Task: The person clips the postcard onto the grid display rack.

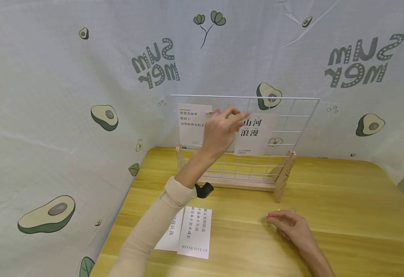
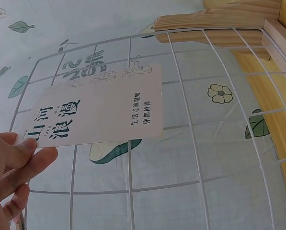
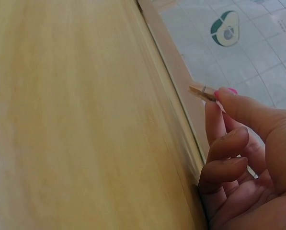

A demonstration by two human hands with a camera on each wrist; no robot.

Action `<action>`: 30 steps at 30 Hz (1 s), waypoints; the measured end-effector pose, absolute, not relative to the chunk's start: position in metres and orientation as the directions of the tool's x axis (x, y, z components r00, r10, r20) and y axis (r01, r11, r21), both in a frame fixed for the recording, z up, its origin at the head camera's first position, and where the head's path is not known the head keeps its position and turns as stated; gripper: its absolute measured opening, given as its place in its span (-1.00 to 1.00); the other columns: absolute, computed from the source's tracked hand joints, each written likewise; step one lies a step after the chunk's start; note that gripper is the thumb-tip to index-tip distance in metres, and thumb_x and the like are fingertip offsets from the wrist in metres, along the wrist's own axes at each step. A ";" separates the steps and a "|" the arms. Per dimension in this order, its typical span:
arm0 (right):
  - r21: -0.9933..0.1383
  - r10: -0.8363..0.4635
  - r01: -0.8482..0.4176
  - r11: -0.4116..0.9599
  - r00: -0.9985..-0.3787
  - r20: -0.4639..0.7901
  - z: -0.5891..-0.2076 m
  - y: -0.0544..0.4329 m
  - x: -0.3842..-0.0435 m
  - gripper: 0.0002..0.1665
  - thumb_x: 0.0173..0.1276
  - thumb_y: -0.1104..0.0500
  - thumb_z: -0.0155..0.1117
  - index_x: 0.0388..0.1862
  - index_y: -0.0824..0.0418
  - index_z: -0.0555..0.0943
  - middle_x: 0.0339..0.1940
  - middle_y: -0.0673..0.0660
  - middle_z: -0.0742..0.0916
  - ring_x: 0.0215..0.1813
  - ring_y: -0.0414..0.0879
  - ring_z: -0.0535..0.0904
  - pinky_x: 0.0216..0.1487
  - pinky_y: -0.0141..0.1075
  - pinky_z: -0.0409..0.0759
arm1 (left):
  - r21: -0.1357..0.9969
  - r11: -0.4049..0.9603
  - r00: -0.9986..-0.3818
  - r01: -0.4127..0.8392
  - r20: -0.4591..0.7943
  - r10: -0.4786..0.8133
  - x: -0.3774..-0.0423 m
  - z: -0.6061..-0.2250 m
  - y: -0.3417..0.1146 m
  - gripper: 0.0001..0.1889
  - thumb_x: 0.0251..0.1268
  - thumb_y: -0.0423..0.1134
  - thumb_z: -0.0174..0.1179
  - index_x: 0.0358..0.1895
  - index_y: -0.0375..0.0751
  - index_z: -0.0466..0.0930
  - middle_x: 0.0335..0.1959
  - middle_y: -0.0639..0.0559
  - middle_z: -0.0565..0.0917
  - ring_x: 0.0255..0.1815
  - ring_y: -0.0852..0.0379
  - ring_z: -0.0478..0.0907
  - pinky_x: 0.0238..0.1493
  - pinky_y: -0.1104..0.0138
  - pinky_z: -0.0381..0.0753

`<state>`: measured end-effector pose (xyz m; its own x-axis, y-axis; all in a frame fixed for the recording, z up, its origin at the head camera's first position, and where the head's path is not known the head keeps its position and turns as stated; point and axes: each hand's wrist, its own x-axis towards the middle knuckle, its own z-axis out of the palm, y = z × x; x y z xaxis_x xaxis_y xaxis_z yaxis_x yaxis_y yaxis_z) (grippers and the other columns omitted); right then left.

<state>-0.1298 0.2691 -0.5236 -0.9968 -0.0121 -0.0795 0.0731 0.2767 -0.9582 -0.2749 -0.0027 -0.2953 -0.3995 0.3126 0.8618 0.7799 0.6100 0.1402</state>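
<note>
My left hand (image 1: pixel 221 131) pinches a white card (image 1: pixel 255 142) with large dark characters by its edge, between thumb and fingers. In the left wrist view the card (image 2: pixel 109 112) overlaps the white wire grid (image 2: pixel 198 177). On the grid's left hangs another printed card (image 1: pixel 189 132), with a small wooden clothespin (image 1: pixel 210 112) with a pink decoration at its top right. Low over the table, my right hand (image 1: pixel 293 231) pinches a similar pink-decorated wooden clothespin (image 3: pixel 205 93) between thumb and index finger; its other fingers are curled, and a small yellow bit shows by them.
The grid stands upright in a wooden base (image 1: pixel 247 186) at the back of the wooden table (image 1: pixel 347 215). Two printed cards lie at the front left, the right one (image 1: pixel 195 240) partly over or against its neighbour (image 1: pixel 169 242). An avocado-patterned cloth (image 1: pixel 49 115) hangs behind.
</note>
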 end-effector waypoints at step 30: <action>-0.974 -0.031 -0.207 0.088 -0.978 0.205 -0.419 0.284 -0.169 -0.83 0.44 0.41 0.31 -0.07 0.30 0.76 -0.25 -0.22 0.79 -0.29 -0.46 0.65 -0.31 -0.63 0.50 | 0.019 0.665 -0.356 0.746 0.856 0.375 -0.285 -0.284 0.024 -0.76 0.42 -0.32 0.29 0.08 -0.08 0.79 -0.14 0.01 0.70 -0.55 0.19 0.24 -0.45 0.43 0.26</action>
